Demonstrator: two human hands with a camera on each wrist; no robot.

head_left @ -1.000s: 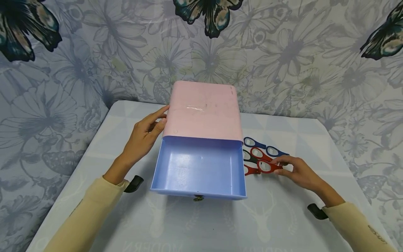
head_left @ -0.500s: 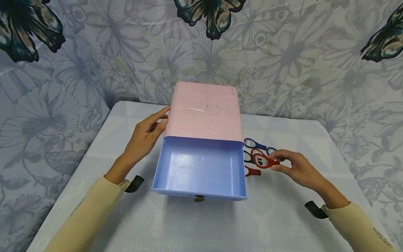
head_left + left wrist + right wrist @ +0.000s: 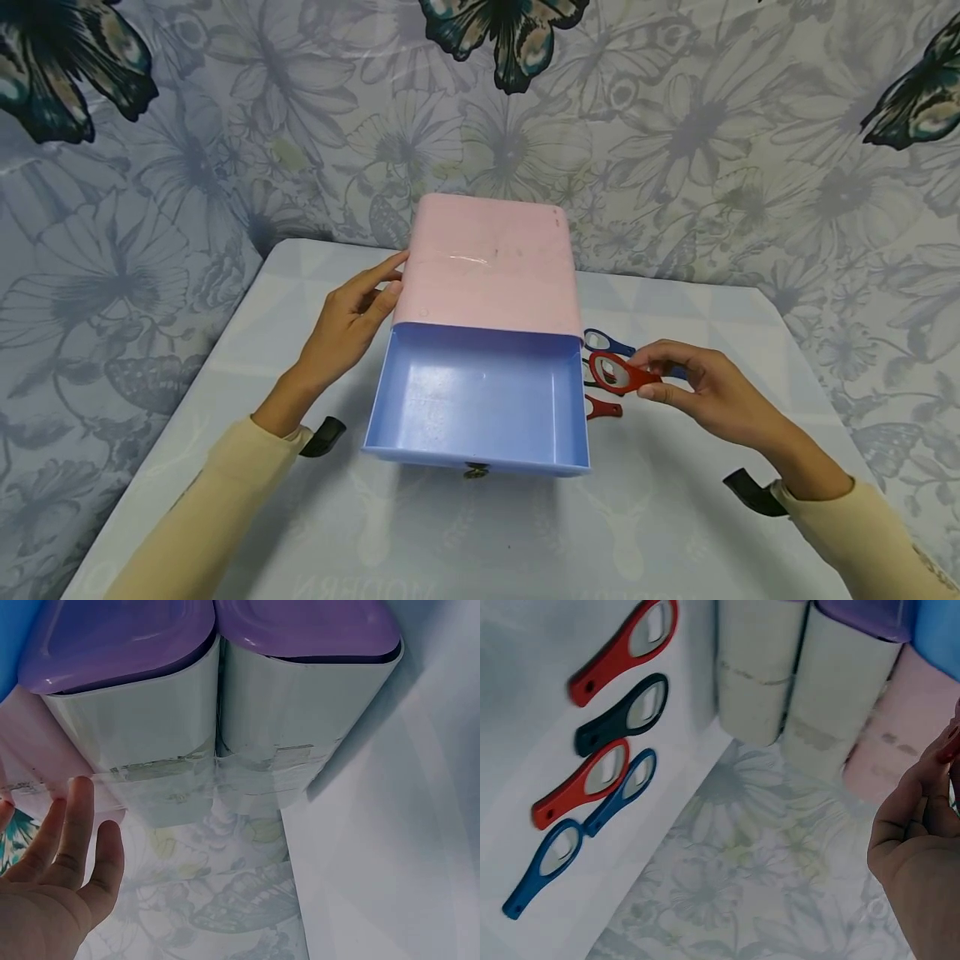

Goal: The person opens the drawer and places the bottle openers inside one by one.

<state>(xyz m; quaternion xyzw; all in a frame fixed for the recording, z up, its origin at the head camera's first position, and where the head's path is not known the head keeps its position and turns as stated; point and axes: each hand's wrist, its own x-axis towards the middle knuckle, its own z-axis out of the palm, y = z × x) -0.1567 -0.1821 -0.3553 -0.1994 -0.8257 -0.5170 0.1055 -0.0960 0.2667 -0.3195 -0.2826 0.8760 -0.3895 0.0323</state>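
Note:
My right hand [image 3: 701, 392] pinches a red bottle opener [image 3: 643, 380] by its handle end, lifted over the table, ring pointing left. In the right wrist view only the tip of that opener shows, at the right edge. Other bottle openers lie beside the drawer unit: a red one [image 3: 585, 784], a dark green one [image 3: 619, 720], a blue one [image 3: 547, 862] and more. The fingers of my left hand [image 3: 347, 325] rest against the left side of the pink-topped drawer unit [image 3: 487, 267]. Its blue top drawer [image 3: 480, 400] is pulled out, with nothing inside.
Lower drawers with purple fronts [image 3: 307, 626] show in the wrist views. A small metal knob [image 3: 476, 471] sits on the blue drawer's front. The white table [image 3: 675, 533] meets a flower-patterned wall [image 3: 675, 167] at the back.
My right hand has picked the red bottle opener up off the others and drawn it slightly up, its ring shifting left. My left hand stays against the drawer unit.

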